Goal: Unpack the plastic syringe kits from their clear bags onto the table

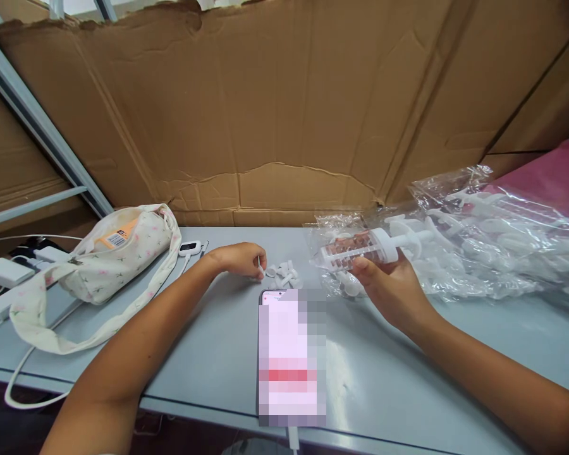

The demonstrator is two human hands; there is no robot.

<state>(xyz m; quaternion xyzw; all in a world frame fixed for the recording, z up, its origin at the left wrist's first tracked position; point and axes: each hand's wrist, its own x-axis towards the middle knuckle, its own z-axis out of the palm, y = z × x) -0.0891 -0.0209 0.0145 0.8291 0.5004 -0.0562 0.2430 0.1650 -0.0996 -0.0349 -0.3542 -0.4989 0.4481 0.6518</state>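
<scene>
My left hand [243,259] is closed in a pinch on a small white plastic piece [261,270] above the table. Right beside it lies a little pile of white plastic pieces [288,275]. My right hand [398,285] is wrapped around a clear syringe-like tube [332,259], which has a white collar and a white plunger rod pointing right. Brown or copper-coloured contents show through its wall; what they are I cannot make out. The tube lies nearly level, raised in front of a clear plastic bag [497,253] full of white plastic parts.
A phone [287,360] with a blurred screen and a cable lies front centre on the grey table [208,354]. To the left are a floral cloth bag [109,272], a small white device [189,248] and white chargers [9,272]. Cardboard [265,114] walls the back.
</scene>
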